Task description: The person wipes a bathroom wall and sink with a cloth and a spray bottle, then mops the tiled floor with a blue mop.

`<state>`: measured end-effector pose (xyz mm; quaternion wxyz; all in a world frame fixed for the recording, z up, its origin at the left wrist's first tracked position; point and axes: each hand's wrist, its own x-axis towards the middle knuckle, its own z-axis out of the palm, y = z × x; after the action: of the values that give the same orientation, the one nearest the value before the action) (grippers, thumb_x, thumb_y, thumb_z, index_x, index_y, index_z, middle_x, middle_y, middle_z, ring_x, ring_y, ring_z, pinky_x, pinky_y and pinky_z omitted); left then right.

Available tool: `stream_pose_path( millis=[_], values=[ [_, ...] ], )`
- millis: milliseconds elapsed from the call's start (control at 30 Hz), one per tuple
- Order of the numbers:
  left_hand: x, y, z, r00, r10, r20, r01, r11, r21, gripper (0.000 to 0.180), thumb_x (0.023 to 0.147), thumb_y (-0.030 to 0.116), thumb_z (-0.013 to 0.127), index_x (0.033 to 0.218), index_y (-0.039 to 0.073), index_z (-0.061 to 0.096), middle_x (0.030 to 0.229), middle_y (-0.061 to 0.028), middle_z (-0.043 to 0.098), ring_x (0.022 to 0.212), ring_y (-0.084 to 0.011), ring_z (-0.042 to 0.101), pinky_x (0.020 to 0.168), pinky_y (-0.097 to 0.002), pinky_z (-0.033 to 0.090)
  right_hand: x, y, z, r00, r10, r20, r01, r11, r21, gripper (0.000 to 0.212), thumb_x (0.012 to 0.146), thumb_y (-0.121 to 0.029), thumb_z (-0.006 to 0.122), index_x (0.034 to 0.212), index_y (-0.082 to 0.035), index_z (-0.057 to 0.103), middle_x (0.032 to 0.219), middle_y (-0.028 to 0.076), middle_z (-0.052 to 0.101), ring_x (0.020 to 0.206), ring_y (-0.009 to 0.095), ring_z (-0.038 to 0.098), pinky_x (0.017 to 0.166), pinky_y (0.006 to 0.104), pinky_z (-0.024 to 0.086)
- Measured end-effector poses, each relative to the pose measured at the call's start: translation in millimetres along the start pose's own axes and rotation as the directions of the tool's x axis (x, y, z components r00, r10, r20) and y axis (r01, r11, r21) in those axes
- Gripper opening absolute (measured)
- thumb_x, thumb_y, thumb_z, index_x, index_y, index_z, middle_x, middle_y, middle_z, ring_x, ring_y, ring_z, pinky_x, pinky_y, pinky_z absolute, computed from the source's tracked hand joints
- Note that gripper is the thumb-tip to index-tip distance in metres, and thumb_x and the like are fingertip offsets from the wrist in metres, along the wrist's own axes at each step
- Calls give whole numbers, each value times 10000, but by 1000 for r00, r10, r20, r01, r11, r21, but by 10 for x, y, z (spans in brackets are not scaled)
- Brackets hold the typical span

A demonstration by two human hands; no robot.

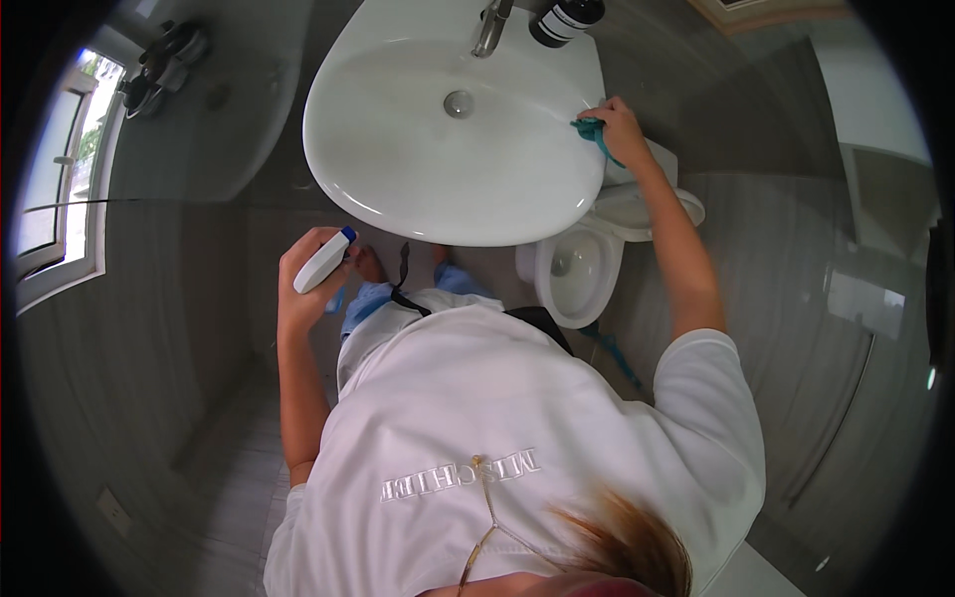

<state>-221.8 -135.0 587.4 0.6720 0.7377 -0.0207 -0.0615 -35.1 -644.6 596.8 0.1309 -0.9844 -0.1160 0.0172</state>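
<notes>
My left hand is wrapped round a spray bottle with a white and blue trigger head, held left of the basin and below its rim. Most of the bottle's body is hidden behind the hand and my shirt. On the right rim of the white sink, my right hand grips a teal cloth. Part of the cloth touches the basin's edge and a strip hangs down from my fingers. The sink's drain shows in the bowl.
A metal faucet stands at the sink's back, with a dark labelled bottle to its right. Right of and below the basin is a white toilet with its lid raised. An open window is at far left.
</notes>
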Motion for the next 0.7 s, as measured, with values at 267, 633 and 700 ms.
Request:
stream_pose_path(
  millis=[267, 633, 700],
  values=[
    [-123, -316, -50, 985, -154, 80, 163, 979, -124, 375, 702, -68, 601, 1068, -30, 669, 965, -74, 696, 908, -145, 659, 825, -281, 518, -1174, -817, 445, 974, 173, -144, -157, 981, 116, 429, 841, 71, 510, 1098, -153, 770, 1104, 125, 546, 1019, 339, 499, 957, 384, 437],
    [156, -9, -227, 966, -95, 239, 74, 992, 98, 320, 721, -49, 621, 1034, -16, 680, 943, -76, 692, 888, -153, 673, 795, -285, 521, -614, -837, -11, 964, 250, -89, -117, 703, 702, 451, 811, 104, 468, 1151, -56, 719, 1124, 115, 644, 1040, 230, 626, 966, 308, 475],
    [146, 121, -196, 973, -56, 224, 28, 991, 128, 321, 725, -51, 620, 1037, -14, 681, 945, -72, 691, 892, -154, 673, 799, -284, 522, -160, -155, -21, 970, 211, -119, -186, 963, 193, 461, 862, 35, 501, 1172, -203, 744, 1147, 143, 623, 1051, 329, 598, 967, 415, 461]
  ],
)
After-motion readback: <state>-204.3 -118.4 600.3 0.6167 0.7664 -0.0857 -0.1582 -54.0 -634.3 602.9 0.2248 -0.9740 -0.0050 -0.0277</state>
